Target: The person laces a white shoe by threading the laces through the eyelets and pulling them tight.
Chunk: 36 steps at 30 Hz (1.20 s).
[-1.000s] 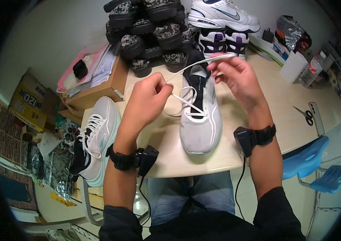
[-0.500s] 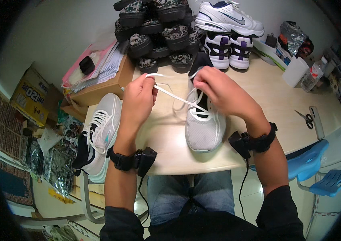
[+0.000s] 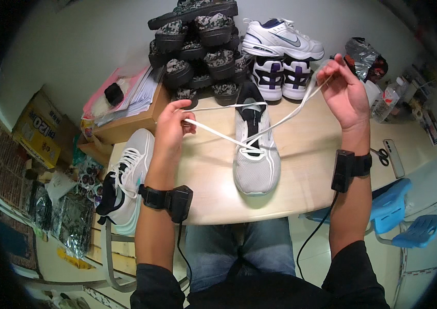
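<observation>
A: What fills the background?
B: A pale wood-grain tabletop (image 3: 208, 203) spans the middle of the frame. At top centre, dark camouflage shoes with black soles (image 3: 193, 56) are piled against the wall, and right of them a white sneaker with navy trim (image 3: 283, 40) lies across two white-and-purple sneakers (image 3: 283, 77).

A: Where's the shoe being handled?
B: The light grey mesh running shoe (image 3: 256, 172) sits upright on the tabletop at the centre, toe toward the lower edge. Its mate, a grey running shoe with a pale mint sole (image 3: 141, 149), is at the left.

A: And the left hand (image 3: 175, 123)?
B: Left of centre, pinching a flat white shoelace (image 3: 213, 131) between thumb and fingers. One strand slants taut to the eyelets; another crosses above the shoe's opening.

A: The right hand (image 3: 343, 95)?
B: Raised at upper right, palm showing, fingertips gathered on the lace's other side, which slopes down to the shoe.

A: Anything nearby?
B: Black-handled scissors (image 3: 382, 156) beside a slim pale phone (image 3: 394, 158), at the right.
</observation>
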Available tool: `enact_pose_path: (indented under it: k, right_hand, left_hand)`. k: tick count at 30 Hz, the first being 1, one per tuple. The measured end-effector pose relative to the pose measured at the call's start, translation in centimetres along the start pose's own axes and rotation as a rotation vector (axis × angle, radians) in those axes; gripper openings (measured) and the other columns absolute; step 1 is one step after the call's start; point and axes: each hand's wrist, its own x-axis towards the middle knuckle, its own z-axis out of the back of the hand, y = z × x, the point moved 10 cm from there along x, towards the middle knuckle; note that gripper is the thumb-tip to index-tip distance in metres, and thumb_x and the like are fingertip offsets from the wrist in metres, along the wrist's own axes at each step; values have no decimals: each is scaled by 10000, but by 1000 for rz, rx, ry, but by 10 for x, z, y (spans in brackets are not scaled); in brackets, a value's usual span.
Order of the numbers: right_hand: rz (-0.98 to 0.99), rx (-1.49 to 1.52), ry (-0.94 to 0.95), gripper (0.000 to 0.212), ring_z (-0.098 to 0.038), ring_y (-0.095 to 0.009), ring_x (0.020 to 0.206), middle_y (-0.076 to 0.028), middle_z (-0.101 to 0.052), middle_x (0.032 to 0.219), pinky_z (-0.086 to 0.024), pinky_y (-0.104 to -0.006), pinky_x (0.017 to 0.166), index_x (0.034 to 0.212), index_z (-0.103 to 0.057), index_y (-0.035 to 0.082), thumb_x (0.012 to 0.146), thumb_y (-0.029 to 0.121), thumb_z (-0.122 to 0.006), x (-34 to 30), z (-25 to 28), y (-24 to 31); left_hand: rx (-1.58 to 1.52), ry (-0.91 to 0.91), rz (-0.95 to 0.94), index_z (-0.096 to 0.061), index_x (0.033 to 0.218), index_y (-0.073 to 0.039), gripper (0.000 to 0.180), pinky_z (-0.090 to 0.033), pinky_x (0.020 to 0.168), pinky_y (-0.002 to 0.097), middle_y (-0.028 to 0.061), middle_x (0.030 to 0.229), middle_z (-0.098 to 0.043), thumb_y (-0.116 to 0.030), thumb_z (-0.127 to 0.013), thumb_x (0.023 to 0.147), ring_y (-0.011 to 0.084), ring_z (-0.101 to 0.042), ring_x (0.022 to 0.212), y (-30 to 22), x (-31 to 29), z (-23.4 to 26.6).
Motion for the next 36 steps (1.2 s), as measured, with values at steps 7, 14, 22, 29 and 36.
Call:
enact_pose_path:
  k: [7,14,22,29,36]
  right_hand:
    - [-319,-1580,-845,244,-611,-224,832,-117,-642,893,-490,-367,796,1015,-611,-7,884,186,-542,-72,95,63]
    - [-70,-1723,17,297,-596,-183,921,-122,-639,1062,-468,-297,804,1128,-598,-1,852,107,-607,-12,-19,-80]
    - [27,-1451,90,153,-610,-216,736,-124,-651,809,-474,-307,674,897,-666,-8,860,128,-606,1,-45,-143]
    - [-228,-1266,-95,151,-487,-48,606,17,-605,703,-387,-199,548,856,-681,8,862,149,-628,-7,7,-100]
    - [-94,-283,-203,297,-324,-93,519,6,-398,613,-289,-238,467,702,-485,73,939,247,-531,-16,34,-59]
  left_hand:
    - [-531,-30,-69,-473,1129,19,229,-412,581,249,89,823,-539,-27,-420,912,130,-455,598,-16,5,1]
    - [-476,358,-89,-512,1093,-32,187,-256,449,222,-11,652,-426,-82,-431,932,54,-294,457,-54,-7,-65]
    - [-488,453,29,-525,1047,-11,224,-210,439,223,-58,576,-297,-46,-529,826,53,-259,458,-18,15,-58]
    - [-79,418,29,-568,994,-8,130,-210,429,204,-85,575,-337,-61,-588,877,19,-261,454,-4,20,-59]
    - [67,417,101,-548,850,-55,150,-211,420,213,-80,566,-349,-184,-575,922,30,-267,457,19,26,-47]
